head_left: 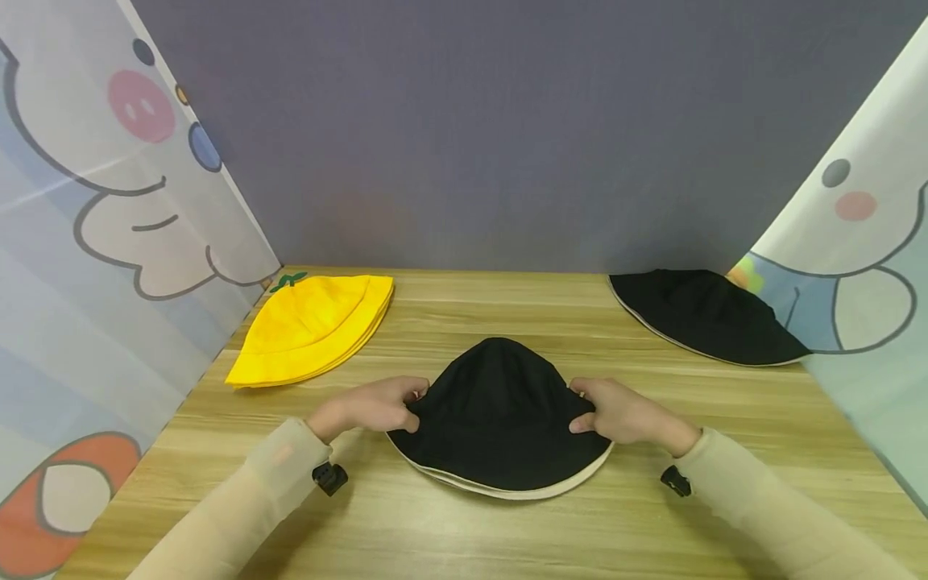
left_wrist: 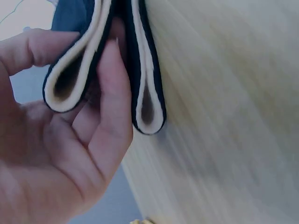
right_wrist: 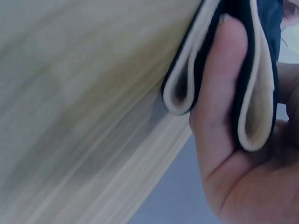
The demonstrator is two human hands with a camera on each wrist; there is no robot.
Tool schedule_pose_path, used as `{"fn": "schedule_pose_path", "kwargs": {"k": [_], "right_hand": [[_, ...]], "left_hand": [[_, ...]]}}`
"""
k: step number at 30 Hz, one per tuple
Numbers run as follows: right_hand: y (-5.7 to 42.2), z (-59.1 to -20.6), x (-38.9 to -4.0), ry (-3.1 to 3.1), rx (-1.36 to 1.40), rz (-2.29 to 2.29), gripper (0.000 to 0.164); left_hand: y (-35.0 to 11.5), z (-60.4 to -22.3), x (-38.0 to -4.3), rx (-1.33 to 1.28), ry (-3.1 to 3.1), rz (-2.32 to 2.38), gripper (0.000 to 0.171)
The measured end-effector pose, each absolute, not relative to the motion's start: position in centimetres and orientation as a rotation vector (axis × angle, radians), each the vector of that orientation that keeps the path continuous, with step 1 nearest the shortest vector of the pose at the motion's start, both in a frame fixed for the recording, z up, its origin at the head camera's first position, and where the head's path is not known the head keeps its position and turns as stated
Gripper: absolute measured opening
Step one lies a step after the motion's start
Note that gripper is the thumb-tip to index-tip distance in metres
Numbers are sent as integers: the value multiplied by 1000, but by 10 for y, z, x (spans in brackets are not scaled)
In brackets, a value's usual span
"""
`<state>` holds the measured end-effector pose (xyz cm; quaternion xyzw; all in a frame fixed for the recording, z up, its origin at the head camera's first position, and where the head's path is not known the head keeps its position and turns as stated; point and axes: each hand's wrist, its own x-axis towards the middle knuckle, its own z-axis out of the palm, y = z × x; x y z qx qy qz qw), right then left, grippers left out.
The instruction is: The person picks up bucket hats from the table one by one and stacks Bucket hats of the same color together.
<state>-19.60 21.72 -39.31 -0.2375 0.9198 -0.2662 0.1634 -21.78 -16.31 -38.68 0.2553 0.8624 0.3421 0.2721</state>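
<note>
A flat-folded black bucket hat (head_left: 500, 419) with a cream lining lies at the middle of the table, crown pointing away. My left hand (head_left: 380, 405) pinches its left side; my right hand (head_left: 623, 411) pinches the right side. Both wrist views show two looped, cream-lined folds, one over the other, which look like two stacked hats. In the left wrist view, a finger (left_wrist: 114, 102) reaches between the upper fold (left_wrist: 60, 100) and the lower fold (left_wrist: 149, 121). A finger (right_wrist: 224, 70) lies between the folds likewise in the right wrist view.
Yellow folded hats (head_left: 312, 326) with a green leaf on top lie stacked at the back left of the wooden table (head_left: 493, 540). Another folded black hat (head_left: 703, 314) sits at the back right. Grey cloth (head_left: 464, 137) stands behind, with cartoon-printed curtains (head_left: 65, 266) at both sides.
</note>
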Motion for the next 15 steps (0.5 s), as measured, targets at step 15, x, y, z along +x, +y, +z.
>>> {"fn": "schedule_pose_path", "kwargs": {"k": [15], "right_hand": [[197,-392,-186,2863,-554,-284,28]], "left_hand": [[-127,-371,-198,495,2655,261,54]]}}
